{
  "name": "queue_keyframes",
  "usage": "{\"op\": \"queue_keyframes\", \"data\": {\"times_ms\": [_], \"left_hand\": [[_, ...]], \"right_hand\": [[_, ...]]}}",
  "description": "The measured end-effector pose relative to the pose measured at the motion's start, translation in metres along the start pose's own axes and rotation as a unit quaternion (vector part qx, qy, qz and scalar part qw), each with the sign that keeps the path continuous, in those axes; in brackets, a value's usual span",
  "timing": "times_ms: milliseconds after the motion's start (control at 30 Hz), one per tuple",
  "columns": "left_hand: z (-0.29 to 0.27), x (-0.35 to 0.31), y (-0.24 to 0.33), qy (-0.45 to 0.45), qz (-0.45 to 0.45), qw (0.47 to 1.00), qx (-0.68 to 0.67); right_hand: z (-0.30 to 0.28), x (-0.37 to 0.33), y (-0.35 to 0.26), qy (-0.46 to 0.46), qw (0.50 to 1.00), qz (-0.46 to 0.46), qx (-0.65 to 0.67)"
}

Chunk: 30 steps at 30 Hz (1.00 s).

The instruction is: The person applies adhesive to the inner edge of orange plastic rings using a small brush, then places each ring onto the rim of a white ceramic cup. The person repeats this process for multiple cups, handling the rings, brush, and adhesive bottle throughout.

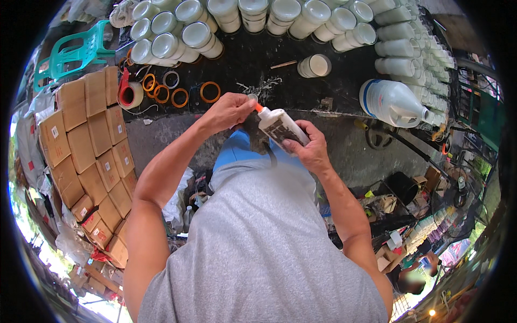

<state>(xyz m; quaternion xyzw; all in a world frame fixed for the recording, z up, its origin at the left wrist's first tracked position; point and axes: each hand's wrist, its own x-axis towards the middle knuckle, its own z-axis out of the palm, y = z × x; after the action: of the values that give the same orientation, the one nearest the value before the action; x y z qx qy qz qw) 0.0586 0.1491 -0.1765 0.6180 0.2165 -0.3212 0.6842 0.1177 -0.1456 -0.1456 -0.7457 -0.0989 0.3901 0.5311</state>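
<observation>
My right hand (312, 149) is wrapped round a white glue bottle (279, 128) with a dark label and an orange nozzle. The bottle is tilted, its tip pointing up and left toward my other hand. In a pinch, my left hand (230, 112) holds a small pale round disc (252, 97) beside the nozzle; its exact kind is too small to tell. Beyond the hands, on the black tabletop (237, 64), stands a glass jar (314, 66) with whitish contents. A thin wooden stick (284, 64) lies to its left, and a small heap of pale wick-like strips (260, 86) lies nearer.
Rows of white-filled glass jars (253, 13) line the far side and the right. A large translucent jug (393, 102) lies at the table's right. Several tape rolls (210, 92) and a red tape dispenser (129, 94) sit at the left, near stacked cardboard boxes (89, 140).
</observation>
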Motion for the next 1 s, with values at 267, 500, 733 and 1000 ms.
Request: {"op": "queue_keyframes", "data": {"times_ms": [267,500,733,1000], "left_hand": [[0.074,-0.002,-0.054,-0.011,0.121,0.962,-0.243],[0.087,0.008,-0.072,0.018,-0.006,0.953,-0.303],[0.094,0.029,-0.105,0.051,-0.084,0.883,-0.459],[0.081,0.053,-0.117,0.071,-0.084,0.903,-0.415]], "right_hand": [[0.009,-0.001,0.027,-0.011,0.986,0.107,0.130],[0.020,0.017,0.009,-0.059,0.981,0.167,-0.082],[0.046,0.043,0.044,-0.052,0.969,0.240,-0.039],[0.051,0.079,0.069,-0.094,0.933,0.334,0.090]]}}
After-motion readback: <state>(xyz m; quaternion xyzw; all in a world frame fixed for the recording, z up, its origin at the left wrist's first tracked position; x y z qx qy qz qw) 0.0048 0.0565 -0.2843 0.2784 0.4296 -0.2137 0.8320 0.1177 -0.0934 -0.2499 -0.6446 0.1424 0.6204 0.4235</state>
